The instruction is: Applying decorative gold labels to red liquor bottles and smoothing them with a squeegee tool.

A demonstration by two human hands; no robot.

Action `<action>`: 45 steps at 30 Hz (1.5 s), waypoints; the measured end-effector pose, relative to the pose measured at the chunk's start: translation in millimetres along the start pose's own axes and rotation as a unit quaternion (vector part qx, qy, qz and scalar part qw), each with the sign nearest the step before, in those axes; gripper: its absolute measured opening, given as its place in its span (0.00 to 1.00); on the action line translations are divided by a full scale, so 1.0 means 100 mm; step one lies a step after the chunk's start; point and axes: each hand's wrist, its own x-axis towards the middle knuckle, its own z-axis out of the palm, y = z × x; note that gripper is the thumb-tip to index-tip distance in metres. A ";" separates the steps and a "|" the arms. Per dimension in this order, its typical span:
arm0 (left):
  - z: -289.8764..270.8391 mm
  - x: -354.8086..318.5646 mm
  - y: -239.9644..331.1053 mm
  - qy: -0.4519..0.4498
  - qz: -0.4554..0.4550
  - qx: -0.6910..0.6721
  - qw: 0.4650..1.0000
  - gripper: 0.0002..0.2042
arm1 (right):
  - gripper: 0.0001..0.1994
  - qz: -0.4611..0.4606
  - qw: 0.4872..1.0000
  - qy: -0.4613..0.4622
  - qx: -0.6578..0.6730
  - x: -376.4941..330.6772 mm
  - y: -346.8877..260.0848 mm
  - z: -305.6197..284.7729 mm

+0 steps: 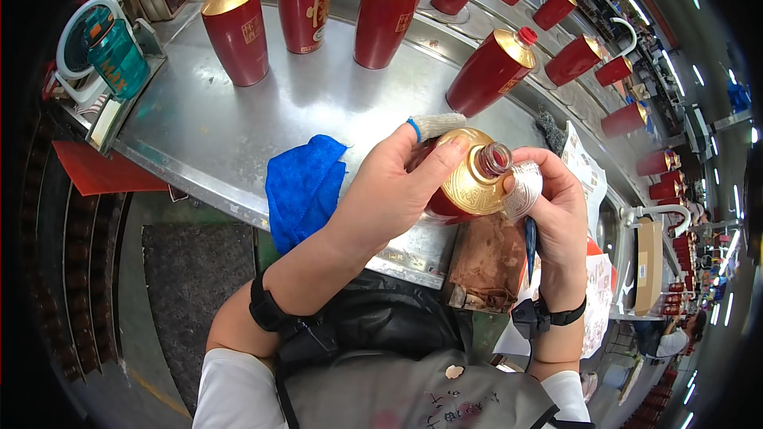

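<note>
My left hand (389, 187) grips a red bottle with a gold shoulder (469, 183), tilted toward me with its open glass neck pointing up and right. A cloth cot covers one finger of that hand. My right hand (556, 214) presses a silvery-white patterned label (524, 189) against the bottle's shoulder beside the neck and also holds a dark blue pen-like tool (530, 242) that points down.
A steel conveyor table (238, 123) carries several upright red bottles with gold tops (235, 32), curving away to the right. A blue cloth (304, 187) hangs over the table's near edge. A teal fan (107, 52) stands at the left. A brown worn block (486, 262) sits below my hands.
</note>
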 end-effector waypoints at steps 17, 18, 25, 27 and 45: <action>-0.04 -0.06 0.02 -0.012 -0.022 -0.047 0.999 0.17 | 0.14 0.008 1.000 -0.006 -0.013 0.01 0.00 -0.01; -0.03 -0.07 0.01 -0.009 -0.016 -0.033 0.999 0.17 | 0.14 0.010 1.000 -0.005 -0.014 0.00 -0.01 -0.01; -0.02 -0.07 -0.05 -0.004 0.011 0.005 1.000 0.19 | 0.14 0.018 1.000 -0.017 -0.010 0.00 -0.06 -0.01; -0.01 -0.09 -0.07 -0.018 0.036 0.030 0.999 0.22 | 0.15 0.022 1.000 -0.020 -0.008 0.00 -0.06 -0.02; 0.09 -0.11 -0.18 -0.001 0.152 0.277 0.949 0.38 | 0.08 -0.015 0.982 -0.112 -0.151 0.29 -0.11 -0.29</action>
